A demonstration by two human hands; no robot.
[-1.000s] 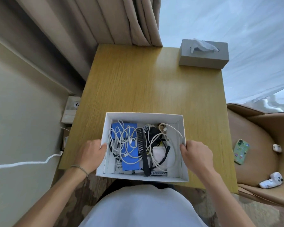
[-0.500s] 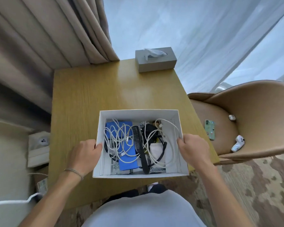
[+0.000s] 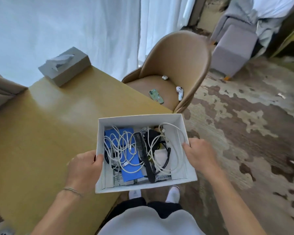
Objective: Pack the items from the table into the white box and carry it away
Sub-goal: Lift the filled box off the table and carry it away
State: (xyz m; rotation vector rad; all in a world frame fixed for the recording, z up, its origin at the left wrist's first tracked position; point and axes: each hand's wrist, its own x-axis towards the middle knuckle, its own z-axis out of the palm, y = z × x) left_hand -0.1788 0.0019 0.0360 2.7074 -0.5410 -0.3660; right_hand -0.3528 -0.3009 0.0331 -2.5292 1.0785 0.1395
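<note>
The white box (image 3: 178, 168) hangs in the air off the table's right front corner, held between both hands. My left hand (image 3: 85, 167) grips its left wall, thumb over the rim. My right hand (image 3: 199, 155) grips the right wall the same way. Inside lie a blue flat item (image 3: 131, 168), tangled white cables (image 3: 120, 145), a black comb (image 3: 144, 156), a black cable and a pale pouch (image 3: 160, 155). The wooden table (image 3: 41, 133) lies to the left, partly under the box.
A grey tissue box (image 3: 64, 66) stands at the table's far edge by the white curtain. The tan chair (image 3: 180, 63) to the right holds a green phone (image 3: 156, 96), a white controller (image 3: 180, 93) and a small white case. A grey ottoman (image 3: 234, 50) stands beyond on patterned carpet.
The box has been lifted from the tabletop and swung right, past the table's edge. The view has turned right too, bringing the chair, carpet and ottoman into sight.
</note>
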